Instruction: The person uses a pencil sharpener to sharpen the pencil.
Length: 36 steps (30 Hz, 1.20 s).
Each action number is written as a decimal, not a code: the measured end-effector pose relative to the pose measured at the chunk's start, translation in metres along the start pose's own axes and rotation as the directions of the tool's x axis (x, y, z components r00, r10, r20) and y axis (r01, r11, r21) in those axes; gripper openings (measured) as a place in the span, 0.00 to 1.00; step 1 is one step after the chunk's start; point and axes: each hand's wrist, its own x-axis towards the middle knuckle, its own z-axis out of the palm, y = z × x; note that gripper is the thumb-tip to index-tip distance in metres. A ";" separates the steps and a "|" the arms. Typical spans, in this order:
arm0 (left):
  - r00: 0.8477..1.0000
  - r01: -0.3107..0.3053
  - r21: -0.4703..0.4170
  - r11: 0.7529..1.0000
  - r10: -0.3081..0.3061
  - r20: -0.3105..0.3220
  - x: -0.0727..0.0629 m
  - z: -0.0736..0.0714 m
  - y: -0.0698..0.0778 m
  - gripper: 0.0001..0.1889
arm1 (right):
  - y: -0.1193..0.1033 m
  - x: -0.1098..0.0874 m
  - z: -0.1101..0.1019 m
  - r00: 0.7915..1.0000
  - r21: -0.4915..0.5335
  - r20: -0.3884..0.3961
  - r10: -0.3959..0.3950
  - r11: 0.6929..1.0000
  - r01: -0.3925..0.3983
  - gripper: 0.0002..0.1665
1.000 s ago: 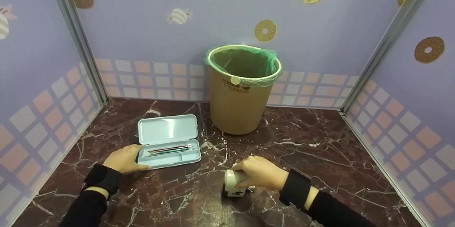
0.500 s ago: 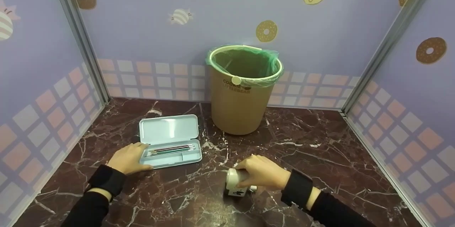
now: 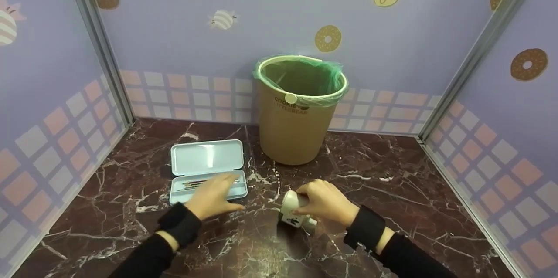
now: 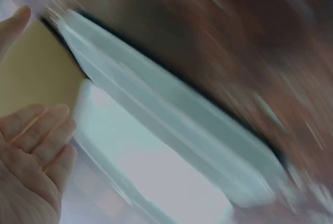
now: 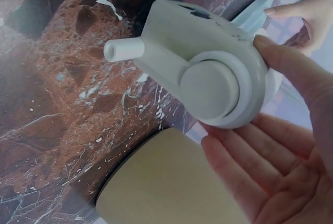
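In the head view my right hand (image 3: 327, 201) holds a cream-white hand-crank pencil sharpener (image 3: 291, 211) by its rounded end, thumb on one side and fingers on the other. The sharpener tilts, and its round hub and white peg handle (image 5: 124, 49) show in the right wrist view. My left hand (image 3: 212, 197) is in front of a light blue pencil case (image 3: 207, 157), fingers extended and holding nothing. The case lies with its lid raised, and several pencils (image 3: 191, 184) rest inside, partly hidden by the left hand. Motion blurs the left wrist view.
A tan waste bin (image 3: 294, 134) with a green liner (image 3: 333, 78) stands at the back middle, right of the pencil case. Patterned purple walls (image 3: 174, 42) enclose the dark marbled tabletop (image 3: 383, 173) at the back and both sides.
My left hand has left the pencil case's left end and moved right, across its front. The right hand has raised and tilted the pencil sharpener, bringing its peg handle more into view.
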 end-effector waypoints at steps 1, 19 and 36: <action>1.000 -0.001 -0.029 1.000 0.001 0.011 0.004 0.006 0.009 0.48 | 0.001 0.000 -0.001 1.000 0.002 -0.014 0.013 1.000 -0.013 0.14; 0.997 0.043 -0.117 0.992 -0.051 -0.064 0.026 0.074 0.083 0.47 | 0.004 0.008 -0.002 0.953 0.124 -0.151 0.264 0.961 -0.247 0.17; 0.983 0.079 -0.198 0.977 -0.109 -0.149 0.032 0.092 0.088 0.40 | -0.004 0.012 0.001 0.936 0.153 -0.147 0.319 0.943 -0.297 0.33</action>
